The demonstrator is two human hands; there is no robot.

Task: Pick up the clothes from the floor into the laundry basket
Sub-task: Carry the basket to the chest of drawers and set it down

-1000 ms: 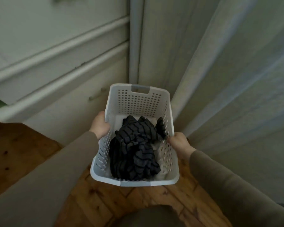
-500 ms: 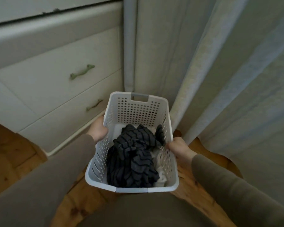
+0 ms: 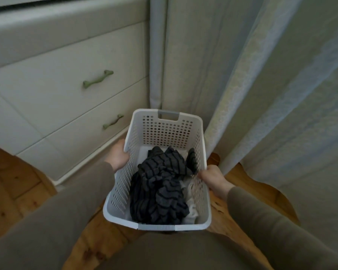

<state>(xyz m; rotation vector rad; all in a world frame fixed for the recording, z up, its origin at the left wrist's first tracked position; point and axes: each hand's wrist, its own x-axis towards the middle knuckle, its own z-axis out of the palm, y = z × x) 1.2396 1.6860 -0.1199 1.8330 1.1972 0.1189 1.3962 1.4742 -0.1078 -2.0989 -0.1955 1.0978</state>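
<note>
White basket [image 3: 165, 131] (both hands gripping) sits between drawers [image 3: 53, 98] and curtain [image 3: 261, 94].

1. The laundry basket [image 3: 165, 131] sits at the centre, over the floor [image 3: 12, 191].
2. The left hand [image 3: 117, 155] is at its 9 o'clock rim, the right hand [image 3: 213, 177] at its 3 o'clock rim.
3. Striped clothes [image 3: 160, 188] lie inside (over another garment [image 3: 190, 207]).
4. Drawers [image 3: 57, 98] stand at 10 o'clock.
5. Curtains [image 3: 271, 94] hang from 12 to 3 o'clock.
</note>
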